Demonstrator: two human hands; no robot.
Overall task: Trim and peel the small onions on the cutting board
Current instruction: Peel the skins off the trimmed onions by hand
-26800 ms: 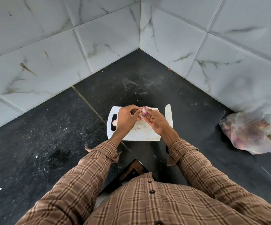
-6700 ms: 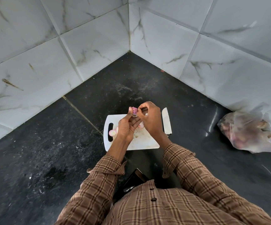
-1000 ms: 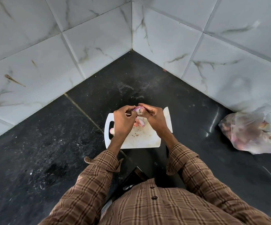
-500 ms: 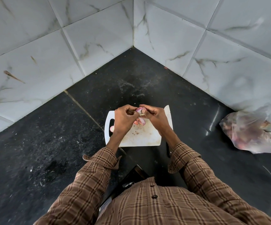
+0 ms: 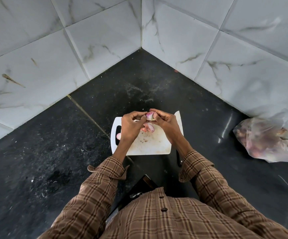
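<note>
A small pink onion (image 5: pixel 149 115) is held above the far edge of the white cutting board (image 5: pixel 150 145). My right hand (image 5: pixel 164 121) grips it from the right, thumb on top. My left hand (image 5: pixel 131 125) pinches its left side with fingertips. Below the hands, pink onion pieces and skins (image 5: pixel 148 128) lie on the board. Another peeled onion (image 5: pixel 118 135) peeks out by the board's handle slot, mostly hidden behind my left wrist.
A knife lies along the board's right side, its blade (image 5: pixel 178 118) and dark handle (image 5: pixel 178 158) partly hidden by my right arm. A clear plastic bag of onions (image 5: pixel 267 140) sits at the right wall. Black counter and tiled walls meet in a corner behind.
Both hands stay together on the same onion above the board; the fingers have shifted slightly around it. The view has moved a little.
</note>
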